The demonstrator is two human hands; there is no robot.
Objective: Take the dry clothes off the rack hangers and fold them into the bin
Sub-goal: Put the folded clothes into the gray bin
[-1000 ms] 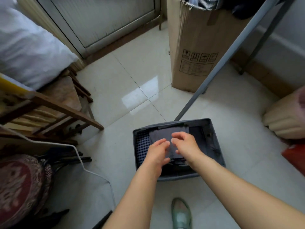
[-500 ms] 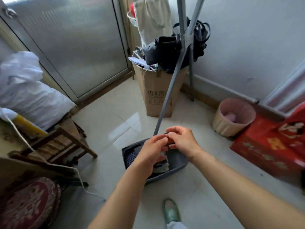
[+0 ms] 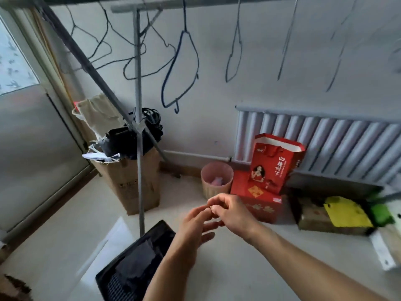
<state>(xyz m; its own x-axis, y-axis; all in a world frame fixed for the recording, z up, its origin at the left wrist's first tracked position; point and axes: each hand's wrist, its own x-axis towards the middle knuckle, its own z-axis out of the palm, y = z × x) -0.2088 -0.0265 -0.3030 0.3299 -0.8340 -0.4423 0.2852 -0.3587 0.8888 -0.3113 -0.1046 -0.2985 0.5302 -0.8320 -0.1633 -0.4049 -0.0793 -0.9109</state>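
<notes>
The dark bin (image 3: 129,250) sits on the floor at the lower left, with dark folded clothes (image 3: 138,260) and a checked cloth (image 3: 117,287) inside. Overhead, the rack bar (image 3: 195,3) carries several bare wire hangers, among them a blue hanger (image 3: 182,68); no garment hangs on any of them. My left hand (image 3: 193,229) and my right hand (image 3: 231,211) are raised in front of me, above and to the right of the bin. Their fingertips meet, fingers loosely curled, and I see nothing held in either.
The rack's upright pole (image 3: 138,161) stands just behind the bin. A full cardboard box (image 3: 134,185), a pink waste basket (image 3: 217,181), red gift bags (image 3: 273,168) and other packages line the wall under a radiator (image 3: 325,146). A glass door (image 3: 32,153) is at left.
My view has tilted up from the bin to the rack and wall. Both hands have lifted out of the bin and stay together, fingertips touching.
</notes>
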